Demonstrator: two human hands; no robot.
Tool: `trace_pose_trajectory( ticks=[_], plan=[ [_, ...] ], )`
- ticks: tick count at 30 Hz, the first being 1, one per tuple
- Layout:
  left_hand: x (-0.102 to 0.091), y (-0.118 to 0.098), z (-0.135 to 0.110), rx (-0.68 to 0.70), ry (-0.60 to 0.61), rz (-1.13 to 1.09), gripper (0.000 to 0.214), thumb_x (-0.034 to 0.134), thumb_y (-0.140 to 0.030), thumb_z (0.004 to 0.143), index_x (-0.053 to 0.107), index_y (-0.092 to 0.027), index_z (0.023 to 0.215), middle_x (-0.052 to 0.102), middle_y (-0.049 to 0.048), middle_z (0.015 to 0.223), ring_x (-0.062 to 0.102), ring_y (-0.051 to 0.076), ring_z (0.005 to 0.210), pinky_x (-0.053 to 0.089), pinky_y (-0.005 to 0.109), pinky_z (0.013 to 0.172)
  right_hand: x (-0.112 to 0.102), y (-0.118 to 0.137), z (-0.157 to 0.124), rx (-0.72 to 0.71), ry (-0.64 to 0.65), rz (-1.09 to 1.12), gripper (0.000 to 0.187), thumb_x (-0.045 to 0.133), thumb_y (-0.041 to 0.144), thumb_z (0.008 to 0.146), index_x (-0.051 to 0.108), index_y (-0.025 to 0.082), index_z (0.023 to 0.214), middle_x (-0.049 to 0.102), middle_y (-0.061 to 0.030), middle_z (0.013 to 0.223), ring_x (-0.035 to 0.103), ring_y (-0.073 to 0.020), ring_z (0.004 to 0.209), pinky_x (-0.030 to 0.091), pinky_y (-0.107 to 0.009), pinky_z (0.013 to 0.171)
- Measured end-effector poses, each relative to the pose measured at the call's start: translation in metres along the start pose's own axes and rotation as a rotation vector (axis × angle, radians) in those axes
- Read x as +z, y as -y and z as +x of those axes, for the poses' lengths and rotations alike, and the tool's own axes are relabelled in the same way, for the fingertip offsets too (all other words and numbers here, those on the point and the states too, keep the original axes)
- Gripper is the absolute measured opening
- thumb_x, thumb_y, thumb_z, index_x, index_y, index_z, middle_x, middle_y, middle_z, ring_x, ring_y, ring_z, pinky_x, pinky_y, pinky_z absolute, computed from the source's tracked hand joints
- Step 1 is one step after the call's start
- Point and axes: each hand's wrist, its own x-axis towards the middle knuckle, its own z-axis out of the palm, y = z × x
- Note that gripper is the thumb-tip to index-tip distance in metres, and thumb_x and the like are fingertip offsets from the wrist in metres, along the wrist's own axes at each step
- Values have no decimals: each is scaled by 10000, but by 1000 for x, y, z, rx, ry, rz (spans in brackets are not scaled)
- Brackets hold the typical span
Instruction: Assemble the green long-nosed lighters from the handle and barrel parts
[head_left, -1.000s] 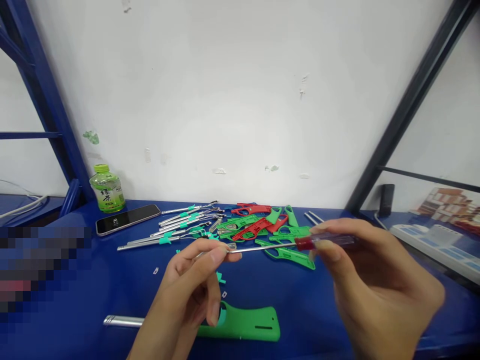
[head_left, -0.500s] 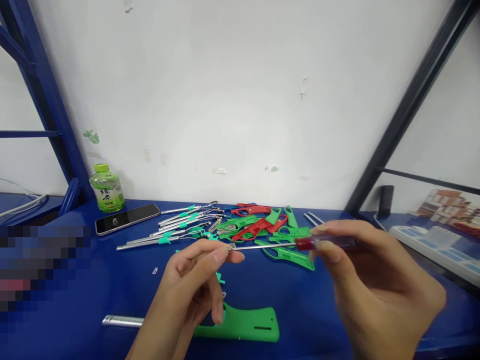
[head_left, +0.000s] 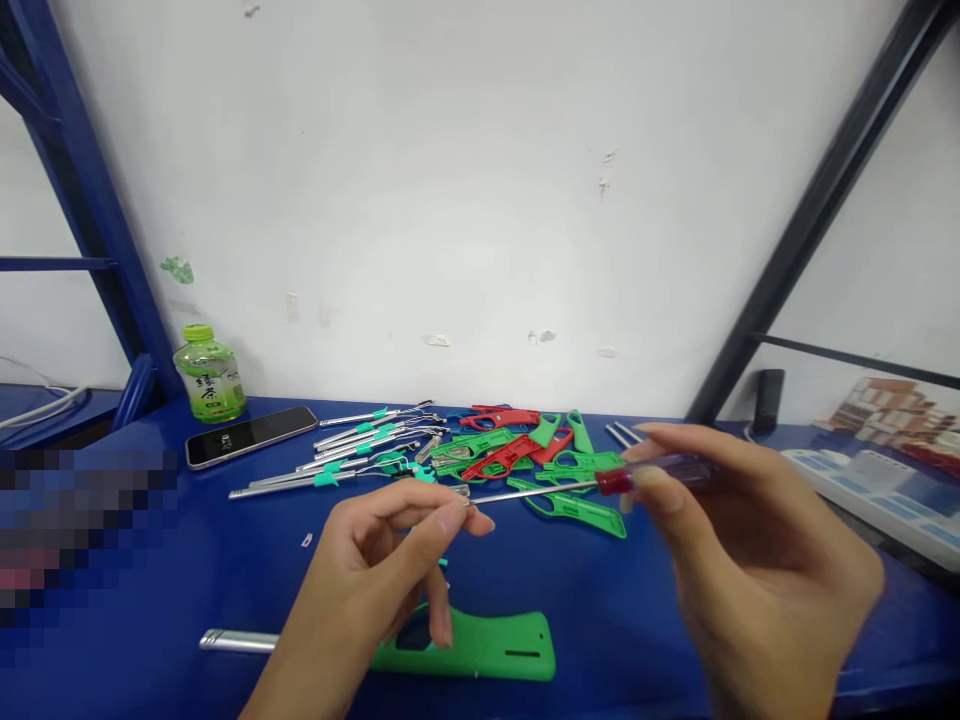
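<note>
My right hand (head_left: 757,560) grips a screwdriver (head_left: 619,481) by its red and clear purple handle, with the thin metal shaft pointing left. The shaft's tip meets the fingertips of my left hand (head_left: 397,560), which pinch a tiny metallic piece; its kind is too small to make out, and the tip is partly hidden there. Below my left hand, a green lighter (head_left: 502,645) with a silver tube lies on the blue table. My left forearm covers part of it.
Behind my hands lie several silver lighter tubes (head_left: 352,440) with teal parts, and several green and red handle shells (head_left: 581,510). A phone (head_left: 251,437) and a green tea bottle (head_left: 210,375) stand back left. A small white piece (head_left: 307,540) lies left; a white power strip (head_left: 877,500) is right.
The screwdriver has tilted slightly, its handle end a little higher relative to the tip. Both hands stay together at the small piece. The whole view has shifted slightly.
</note>
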Motion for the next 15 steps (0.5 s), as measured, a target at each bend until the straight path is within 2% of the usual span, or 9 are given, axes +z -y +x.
trace_pose_trajectory(
  ticks=[3,5,8,11,15],
  plan=[
    [2,2,0,48,52,78,349,862,-558,874,850,-212,831,861,98,894,581,95,352,240,218,385,-2,-4,1,15,-58,34,277,926,193,889,841,286,1136,820,8,951,783,-186,756,692,-315,697],
    [6,3,-2,58,61,98,334,852,-546,880,859,-217,825,851,88,859,589,98,364,300,219,400,-3,-6,2,12,-79,48,290,940,193,878,835,277,1135,815,13,950,770,-169,740,670,-293,672],
    [13,4,-7,34,66,110,307,845,-518,874,856,-218,808,843,77,865,613,111,388,411,239,446,-6,-7,2,36,-75,32,244,917,205,906,832,272,1124,803,16,937,760,-159,734,636,-278,630],
    [17,4,-9,14,89,137,281,824,-482,883,845,-214,801,840,69,878,629,120,416,433,257,482,-8,-6,2,66,-68,19,219,904,231,924,839,281,1127,800,16,908,755,-168,710,625,-285,589],
    [16,9,-6,43,141,272,253,777,-444,927,854,-239,801,804,45,757,704,180,626,455,265,592,-9,-3,3,64,-15,-20,222,893,222,930,853,292,1137,811,25,892,754,-154,681,648,-261,606]
  ],
)
